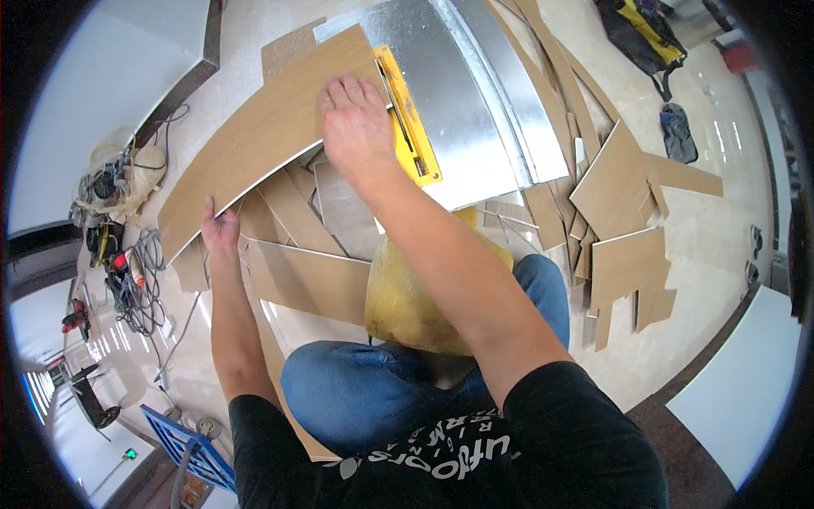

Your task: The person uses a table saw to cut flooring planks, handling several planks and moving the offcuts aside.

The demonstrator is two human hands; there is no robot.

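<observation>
A long wood-look board (254, 127) lies slanting across the far left, its near end reaching toward me. My left hand (220, 230) grips its near edge, the thumb showing at the edge and the other fingers partly hidden. Farther up, my right hand (356, 119) presses palm down on the board with its fingers stretched out. Right beside that hand, a yellow slotted bar (407, 119) meets the board's right end. The bar sits on a shiny silver metal plate (466, 102) with a raised ridge.
Board offcuts (615, 187) are piled to the right, and more pieces (309, 276) lie under the long board. A worn yellow object (407, 297) stands between my knees. Tangled cables (140, 284) lie on the left floor. A blue frame (182, 441) is at lower left, a black-yellow bag (644, 38) at far right.
</observation>
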